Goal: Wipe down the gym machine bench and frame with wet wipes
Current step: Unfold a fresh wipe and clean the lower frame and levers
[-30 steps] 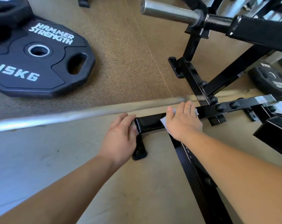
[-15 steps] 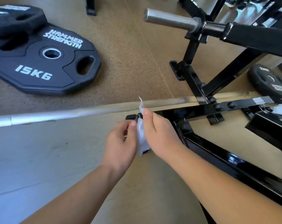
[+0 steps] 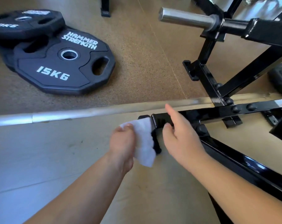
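The black steel frame (image 3: 214, 112) of the gym machine lies low across the floor, its left end capped by a rubber foot. My left hand (image 3: 122, 143) holds a white wet wipe (image 3: 144, 141) against that left end and foot. My right hand (image 3: 180, 135) hovers just right of the wipe over the frame's end, index finger stretched out, the other fingers loosely bent, holding nothing. A second frame rail (image 3: 243, 160) runs toward the lower right under my right forearm.
A black 15 kg weight plate (image 3: 61, 68) lies on the brown rubber floor at upper left, a 10 kg plate (image 3: 24, 23) overlapping it. A metal floor strip (image 3: 72, 113) separates the two floorings. A steel plate-loading peg (image 3: 185, 17) juts out at upper right. Another plate (image 3: 280, 78) lies far right.
The wipe went from under my right hand on the crossbar to my left hand at the frame's end. My right hand let go of it and lifted away to the right.
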Action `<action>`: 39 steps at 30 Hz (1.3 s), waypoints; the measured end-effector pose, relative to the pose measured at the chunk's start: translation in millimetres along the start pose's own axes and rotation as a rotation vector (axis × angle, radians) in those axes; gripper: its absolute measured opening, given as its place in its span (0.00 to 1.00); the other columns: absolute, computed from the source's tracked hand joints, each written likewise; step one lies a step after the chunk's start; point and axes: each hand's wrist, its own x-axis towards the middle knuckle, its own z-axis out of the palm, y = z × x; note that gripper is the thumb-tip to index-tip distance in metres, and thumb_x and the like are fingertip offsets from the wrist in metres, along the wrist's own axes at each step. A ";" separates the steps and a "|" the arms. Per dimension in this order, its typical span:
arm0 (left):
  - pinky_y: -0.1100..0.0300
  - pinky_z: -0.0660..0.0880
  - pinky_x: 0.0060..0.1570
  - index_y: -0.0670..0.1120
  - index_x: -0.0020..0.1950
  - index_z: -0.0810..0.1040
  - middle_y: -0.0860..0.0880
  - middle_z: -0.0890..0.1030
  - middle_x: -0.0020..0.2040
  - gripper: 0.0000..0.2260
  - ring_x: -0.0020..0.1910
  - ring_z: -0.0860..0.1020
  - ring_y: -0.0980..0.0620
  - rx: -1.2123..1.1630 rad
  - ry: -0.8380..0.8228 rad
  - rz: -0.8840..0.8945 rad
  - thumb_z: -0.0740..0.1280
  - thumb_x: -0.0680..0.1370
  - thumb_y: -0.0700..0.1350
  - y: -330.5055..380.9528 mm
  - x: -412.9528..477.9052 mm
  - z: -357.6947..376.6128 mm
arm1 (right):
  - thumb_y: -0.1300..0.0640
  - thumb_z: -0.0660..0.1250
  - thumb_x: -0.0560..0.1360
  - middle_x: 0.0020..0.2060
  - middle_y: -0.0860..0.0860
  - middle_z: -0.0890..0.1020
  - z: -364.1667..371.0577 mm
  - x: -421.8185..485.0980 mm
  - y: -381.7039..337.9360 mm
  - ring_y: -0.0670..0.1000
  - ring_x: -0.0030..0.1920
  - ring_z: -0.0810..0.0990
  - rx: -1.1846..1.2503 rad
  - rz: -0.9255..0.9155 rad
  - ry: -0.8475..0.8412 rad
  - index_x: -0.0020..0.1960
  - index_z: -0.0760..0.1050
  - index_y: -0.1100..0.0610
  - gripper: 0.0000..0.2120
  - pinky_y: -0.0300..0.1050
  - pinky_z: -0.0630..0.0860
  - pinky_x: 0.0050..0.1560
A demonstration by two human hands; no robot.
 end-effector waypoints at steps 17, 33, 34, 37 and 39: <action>0.56 0.78 0.55 0.50 0.53 0.85 0.52 0.86 0.50 0.20 0.48 0.83 0.54 -0.256 -0.208 -0.082 0.58 0.84 0.60 -33.9 63.3 61.5 | 0.37 0.37 0.80 0.78 0.36 0.62 10.2 41.8 41.3 0.34 0.79 0.50 -0.339 0.021 0.042 0.78 0.67 0.41 0.33 0.36 0.44 0.79; 0.47 0.56 0.79 0.63 0.80 0.61 0.61 0.60 0.81 0.39 0.80 0.57 0.59 -0.110 -0.201 0.044 0.55 0.72 0.79 -64.0 47.5 89.6 | 0.37 0.36 0.79 0.80 0.38 0.57 15.0 49.6 57.1 0.36 0.80 0.46 -0.285 -0.041 0.012 0.80 0.62 0.44 0.35 0.42 0.41 0.81; 0.48 0.51 0.80 0.62 0.82 0.54 0.63 0.54 0.82 0.34 0.81 0.52 0.61 -0.099 -0.179 0.108 0.54 0.78 0.72 -57.6 27.8 95.7 | 0.37 0.37 0.79 0.80 0.38 0.57 15.8 49.6 58.1 0.36 0.80 0.46 -0.278 -0.046 0.018 0.80 0.62 0.44 0.34 0.43 0.42 0.81; 0.51 0.48 0.81 0.58 0.84 0.51 0.63 0.51 0.82 0.31 0.81 0.48 0.61 -0.063 -0.146 0.122 0.51 0.82 0.66 -51.0 25.5 96.7 | 0.36 0.36 0.79 0.80 0.36 0.55 13.9 50.9 58.6 0.34 0.80 0.45 -0.256 -0.038 0.002 0.80 0.60 0.43 0.34 0.43 0.41 0.81; 0.49 0.59 0.78 0.58 0.78 0.67 0.56 0.67 0.79 0.36 0.78 0.64 0.55 -0.060 -0.178 -0.031 0.50 0.76 0.75 -49.1 61.3 83.2 | 0.35 0.32 0.78 0.80 0.35 0.54 11.7 50.9 56.5 0.33 0.79 0.43 -0.279 -0.023 -0.032 0.81 0.59 0.43 0.37 0.41 0.39 0.81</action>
